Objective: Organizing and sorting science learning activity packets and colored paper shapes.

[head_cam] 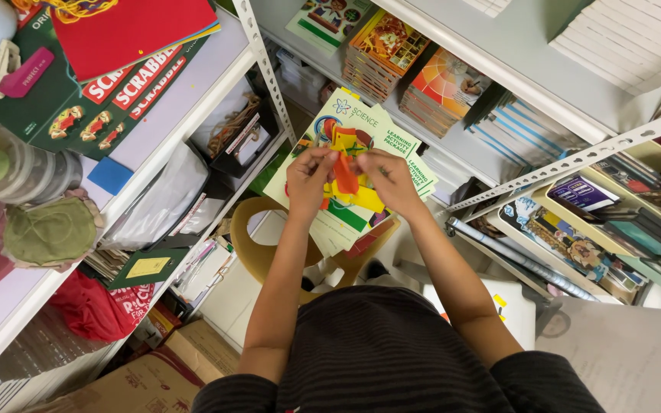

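Overhead, booklets stacked on shelf

Green board-game box under red paper sheets, stacked booklets on grey shelving, cardboard box below

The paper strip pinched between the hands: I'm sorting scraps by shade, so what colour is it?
Orange-red; the paper strip shows best in the head view.

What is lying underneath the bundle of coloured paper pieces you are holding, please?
Under the coloured paper pieces, held by the left hand and right hand, lies a fanned stack of pale green booklets. Their middles and whatever supports them are covered.
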